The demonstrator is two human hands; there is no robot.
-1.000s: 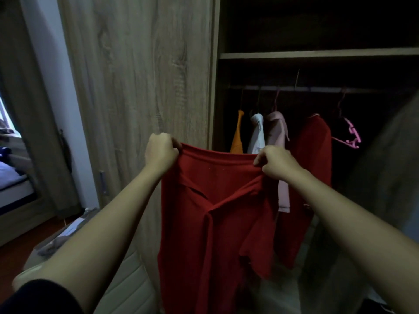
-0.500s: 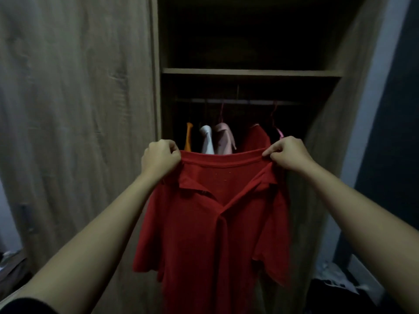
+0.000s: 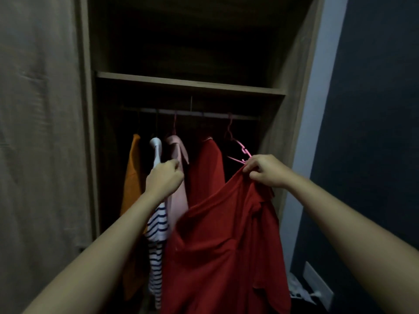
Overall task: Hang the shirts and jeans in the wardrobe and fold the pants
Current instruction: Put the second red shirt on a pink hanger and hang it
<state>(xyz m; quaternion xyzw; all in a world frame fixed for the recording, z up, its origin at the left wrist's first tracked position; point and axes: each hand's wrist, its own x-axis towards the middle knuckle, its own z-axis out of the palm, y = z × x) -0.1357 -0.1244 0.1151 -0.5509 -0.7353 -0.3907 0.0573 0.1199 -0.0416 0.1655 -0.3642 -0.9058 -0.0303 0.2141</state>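
Note:
My right hand (image 3: pixel 265 171) pinches a red polo shirt (image 3: pixel 226 245) by its collar edge, and the shirt droops down and to the left. Touching that hand's fingertips is an empty pink hanger (image 3: pixel 240 152) on the wardrobe rod (image 3: pixel 192 113). My left hand (image 3: pixel 164 180) is off the red shirt, with curled fingers in front of a hung pink shirt (image 3: pixel 176 155); whether it grips fabric is unclear. An orange shirt (image 3: pixel 132 175), a white striped shirt (image 3: pixel 157 223) and another red shirt (image 3: pixel 206 168) also hang there.
A wooden shelf (image 3: pixel 190 83) spans the wardrobe above the rod. The closed wardrobe door (image 3: pixel 40 132) fills the left side. A dark blue wall (image 3: pixel 374 132) stands to the right, with white items on the floor (image 3: pixel 299 288) at its base.
My left hand has let go of the red shirt and moved toward the hung shirts. My right hand has carried the shirt up and right to the empty pink hanger. The view has shifted right.

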